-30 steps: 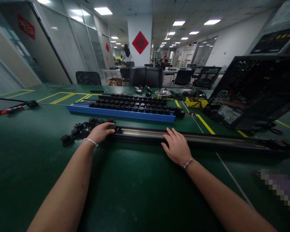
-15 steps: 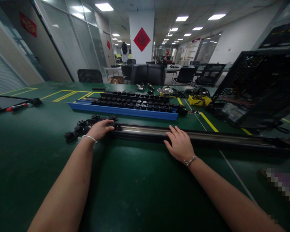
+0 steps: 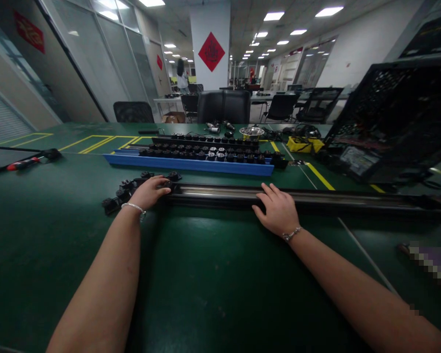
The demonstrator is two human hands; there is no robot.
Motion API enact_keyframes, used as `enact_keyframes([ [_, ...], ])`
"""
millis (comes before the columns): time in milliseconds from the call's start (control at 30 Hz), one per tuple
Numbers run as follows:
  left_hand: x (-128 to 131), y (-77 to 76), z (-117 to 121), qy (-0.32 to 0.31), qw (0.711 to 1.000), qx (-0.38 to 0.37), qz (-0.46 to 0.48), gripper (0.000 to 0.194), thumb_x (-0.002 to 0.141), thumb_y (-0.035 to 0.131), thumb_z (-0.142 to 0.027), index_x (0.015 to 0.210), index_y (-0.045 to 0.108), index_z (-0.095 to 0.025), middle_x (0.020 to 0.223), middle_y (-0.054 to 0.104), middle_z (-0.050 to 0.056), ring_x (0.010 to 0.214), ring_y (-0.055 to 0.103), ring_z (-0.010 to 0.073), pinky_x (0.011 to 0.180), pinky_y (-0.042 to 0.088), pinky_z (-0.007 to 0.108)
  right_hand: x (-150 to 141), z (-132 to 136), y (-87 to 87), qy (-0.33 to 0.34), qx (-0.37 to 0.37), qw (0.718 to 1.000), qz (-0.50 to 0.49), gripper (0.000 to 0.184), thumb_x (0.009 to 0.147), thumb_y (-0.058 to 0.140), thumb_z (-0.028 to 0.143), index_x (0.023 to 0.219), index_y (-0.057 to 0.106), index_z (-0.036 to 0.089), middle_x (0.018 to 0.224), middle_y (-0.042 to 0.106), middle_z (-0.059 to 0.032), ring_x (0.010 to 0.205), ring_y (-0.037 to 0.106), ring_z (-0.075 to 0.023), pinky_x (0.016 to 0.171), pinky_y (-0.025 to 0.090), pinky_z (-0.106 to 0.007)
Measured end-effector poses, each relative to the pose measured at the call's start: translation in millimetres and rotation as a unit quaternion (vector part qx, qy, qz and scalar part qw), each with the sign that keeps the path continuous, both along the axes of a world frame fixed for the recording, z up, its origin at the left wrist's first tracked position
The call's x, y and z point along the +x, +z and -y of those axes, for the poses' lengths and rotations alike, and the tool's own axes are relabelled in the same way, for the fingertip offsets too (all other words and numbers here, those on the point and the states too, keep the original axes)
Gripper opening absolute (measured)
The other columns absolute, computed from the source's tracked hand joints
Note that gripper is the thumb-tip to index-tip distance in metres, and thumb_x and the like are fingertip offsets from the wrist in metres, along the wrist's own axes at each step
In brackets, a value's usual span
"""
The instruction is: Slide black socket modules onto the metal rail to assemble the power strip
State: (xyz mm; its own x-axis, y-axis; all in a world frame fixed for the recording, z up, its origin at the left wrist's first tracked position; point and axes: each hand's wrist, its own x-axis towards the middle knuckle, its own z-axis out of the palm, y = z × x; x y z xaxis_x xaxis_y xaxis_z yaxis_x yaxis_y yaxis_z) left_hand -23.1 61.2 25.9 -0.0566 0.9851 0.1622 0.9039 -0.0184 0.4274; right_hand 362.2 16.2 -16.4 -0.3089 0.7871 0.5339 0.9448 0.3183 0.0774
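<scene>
A long black rail (image 3: pixel 220 191) with a shiny metal channel along its top lies across the green table in front of me. At its left end my left hand (image 3: pixel 147 192) is closed, thumb and fingers around a small black module (image 3: pixel 173 186) at the channel's mouth; the fingers partly hide it. My right hand (image 3: pixel 278 210) rests on the rail's near edge around its middle, fingers stretched out and slightly apart. Several loose black modules (image 3: pixel 112 203) lie in a cluster beside and behind my left hand.
Behind the rail stand a blue rail (image 3: pixel 187 164) and rows of black modules (image 3: pixel 206 147). A metal bowl (image 3: pixel 252 132), a yellow box (image 3: pixel 304 144) and an open computer case (image 3: pixel 393 122) are farther back. At left lies a red-handled screwdriver (image 3: pixel 24 163).
The view has tilted down and shifted slightly. Both hands keep nearly the same places on the rail, the left at its end, the right along its middle.
</scene>
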Motion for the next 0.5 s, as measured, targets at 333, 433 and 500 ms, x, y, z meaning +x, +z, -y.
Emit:
enact_keyframes([
  [333,-23,-13.1,-9,-0.007,1.000,0.016,0.017,0.045,0.071,0.058,-0.041,0.110,0.064,-0.019,0.136,0.051,0.007,0.126,0.045,0.0253,0.110,0.030,0.038,2,-2,-3.9,0.011,0.014,1.000,-0.014,0.040,0.085,0.046,0.043,0.107,0.063,0.016,0.132,0.053,-0.0132,0.124,0.044,-0.0288,0.095,0.033,-0.043],
  [433,-23,-12.5,-8,-0.004,0.999,0.020,0.035,0.044,0.070,0.058,-0.040,0.108,0.065,-0.018,0.136,0.051,0.007,0.127,0.045,0.0251,0.110,0.030,0.037,2,-2,-3.5,0.016,0.017,1.000,-0.013,0.040,0.085,0.046,0.043,0.107,0.064,0.016,0.131,0.054,-0.0134,0.123,0.045,-0.0286,0.095,0.033,-0.043],
  [500,-24,-11.7,-7,0.003,0.999,0.021,0.049,0.044,0.070,0.058,-0.039,0.107,0.065,-0.018,0.136,0.051,0.007,0.126,0.046,0.0254,0.110,0.030,0.037,2,-2,-3.5,0.018,0.023,0.999,-0.015,0.039,0.085,0.046,0.043,0.107,0.064,0.016,0.130,0.055,-0.0132,0.123,0.045,-0.0282,0.095,0.033,-0.043],
])
